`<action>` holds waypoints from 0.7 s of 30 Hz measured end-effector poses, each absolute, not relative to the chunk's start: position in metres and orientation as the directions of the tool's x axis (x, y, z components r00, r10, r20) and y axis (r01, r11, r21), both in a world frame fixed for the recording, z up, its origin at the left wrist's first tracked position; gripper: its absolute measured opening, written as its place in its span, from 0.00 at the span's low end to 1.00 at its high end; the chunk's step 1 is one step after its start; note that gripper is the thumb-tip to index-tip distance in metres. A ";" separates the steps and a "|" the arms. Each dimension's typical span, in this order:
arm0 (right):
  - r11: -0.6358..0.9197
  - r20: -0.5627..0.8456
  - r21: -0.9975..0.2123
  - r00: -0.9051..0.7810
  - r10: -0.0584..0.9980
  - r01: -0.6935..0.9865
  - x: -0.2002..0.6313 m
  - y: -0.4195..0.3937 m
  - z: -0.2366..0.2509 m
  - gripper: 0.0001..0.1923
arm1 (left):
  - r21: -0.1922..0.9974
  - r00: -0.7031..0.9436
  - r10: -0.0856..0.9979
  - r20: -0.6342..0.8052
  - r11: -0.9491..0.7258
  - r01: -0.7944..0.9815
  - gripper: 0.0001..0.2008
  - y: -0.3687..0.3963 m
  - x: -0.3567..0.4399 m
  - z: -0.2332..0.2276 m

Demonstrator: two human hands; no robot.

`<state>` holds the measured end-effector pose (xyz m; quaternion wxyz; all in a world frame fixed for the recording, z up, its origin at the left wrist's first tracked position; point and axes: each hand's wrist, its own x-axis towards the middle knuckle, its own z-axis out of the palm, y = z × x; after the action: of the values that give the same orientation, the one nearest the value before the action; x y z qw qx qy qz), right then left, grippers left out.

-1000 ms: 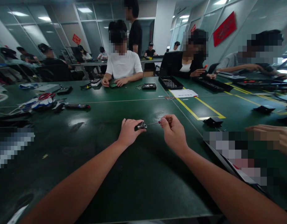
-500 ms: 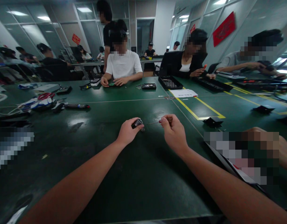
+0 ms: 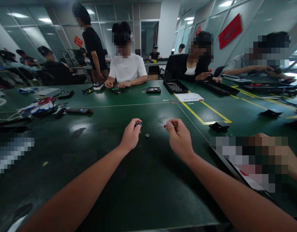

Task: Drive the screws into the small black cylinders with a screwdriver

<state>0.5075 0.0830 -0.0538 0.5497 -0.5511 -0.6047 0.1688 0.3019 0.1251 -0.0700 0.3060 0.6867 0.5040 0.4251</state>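
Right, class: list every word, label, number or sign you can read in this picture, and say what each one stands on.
None can be read.
Red hanging on the right wall: marks too blurred to read.
Small red hanging on the glass partition: too small to read.
White sheet on the green table: print too small to read.
Screwdriver in the right hand: no label visible.

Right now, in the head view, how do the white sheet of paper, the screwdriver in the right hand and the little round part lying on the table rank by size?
1. White sheet of paper, largest, though farthest.
2. Screwdriver, mostly hidden by the right hand.
3. Little round part, smallest.
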 end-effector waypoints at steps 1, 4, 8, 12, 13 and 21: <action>0.337 0.480 -0.809 0.211 0.851 0.481 0.507 0.083 -0.054 0.10 | 0.815 0.145 0.951 0.274 -0.310 0.489 0.14 0.125 0.303 -0.067; 0.347 0.490 -0.806 0.210 0.846 0.480 0.507 0.083 -0.053 0.10 | 0.650 0.295 0.922 0.253 -0.387 0.654 0.11 0.125 0.305 -0.064; 0.354 0.495 -0.803 0.207 0.844 0.480 0.506 0.083 -0.053 0.11 | 0.467 0.435 0.889 0.143 -0.448 0.763 0.13 0.126 0.306 -0.072; 0.358 0.501 -0.798 0.203 0.842 0.485 0.506 0.082 -0.052 0.10 | 0.358 0.415 0.904 0.104 -0.424 0.832 0.16 0.125 0.309 -0.077; 0.356 0.501 -0.795 0.201 0.842 0.491 0.506 0.082 -0.052 0.10 | 0.345 0.417 0.904 0.096 -0.423 0.838 0.15 0.126 0.310 -0.078; 0.354 0.490 -0.795 0.178 0.853 0.492 0.506 0.081 -0.051 0.10 | 0.480 0.389 0.921 0.020 -0.350 0.805 0.11 0.131 0.301 -0.065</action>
<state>0.5057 0.0810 -0.0514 0.5423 -0.5433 -0.6189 0.1664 0.3006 0.1308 -0.0650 0.2011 0.8086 0.5336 0.1449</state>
